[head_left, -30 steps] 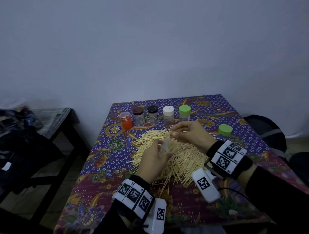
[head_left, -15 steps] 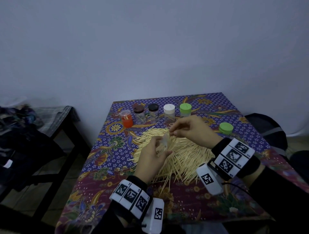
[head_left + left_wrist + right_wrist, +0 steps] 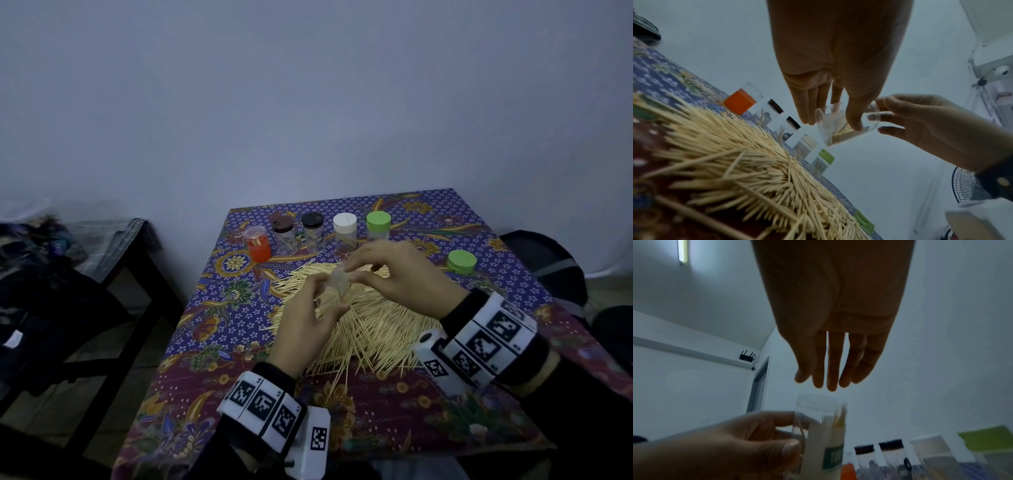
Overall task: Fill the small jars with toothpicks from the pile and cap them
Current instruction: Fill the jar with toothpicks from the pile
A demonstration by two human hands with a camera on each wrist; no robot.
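My left hand (image 3: 329, 298) grips a clear small jar (image 3: 337, 286) above the toothpick pile (image 3: 376, 329). The jar is tilted, its mouth towards my right hand (image 3: 356, 270). In the left wrist view several toothpicks lie inside the jar (image 3: 840, 129), held between the thumb and fingers of my left hand (image 3: 830, 125). The fingertips of my right hand (image 3: 879, 116) are at the jar's rim. In the right wrist view my right hand (image 3: 824, 382) has nearly straight fingers just above the jar (image 3: 822, 418), with nothing visible in them. A loose green cap (image 3: 461, 261) lies to the right.
Behind the pile stands a row of jars: orange (image 3: 257, 244), brown-capped (image 3: 283, 234), black-capped (image 3: 312, 231), white-capped (image 3: 345, 229), green-capped (image 3: 378, 225). The patterned tablecloth (image 3: 376, 411) covers the table. A dark side table (image 3: 113, 246) with clothes stands to the left.
Little differs: the left hand keeps the jar above the pile and the right hand's fingers stay at its mouth. The view has shifted slightly.
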